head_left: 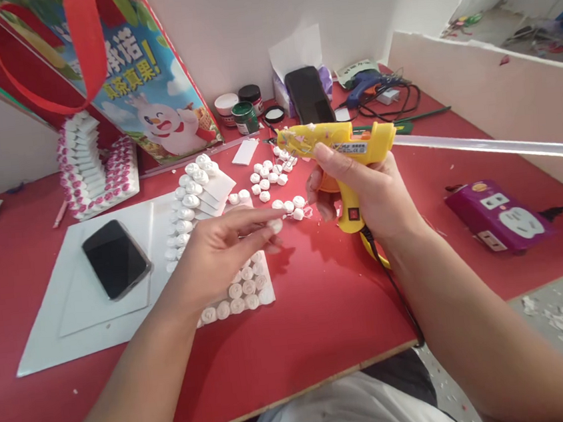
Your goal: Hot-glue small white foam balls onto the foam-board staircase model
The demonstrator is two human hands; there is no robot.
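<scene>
My right hand (367,185) is wrapped round a yellow hot glue gun (317,139), its nozzle pointing left and a long clear glue stick (485,142) sticking out of its back. Between the fingertips of my left hand (229,243) is a small white rolled flower (276,226). Below that hand lies a white board (266,286) with rows of white rolled flowers glued on, partly hidden by the hand. Behind it, a stepped white piece (192,200) also carries rolled flowers. Loose white flowers (267,172) are scattered on the red table just left of the glue gun.
At left, a black phone (117,258) lies on white sheets (42,330). A pink-and-white flowered piece (100,166) and a printed bag (147,77) stand behind. Paint jars (245,117), another phone (308,94) and a blue glue gun (366,84) line the back; a purple power socket (500,215) sits right.
</scene>
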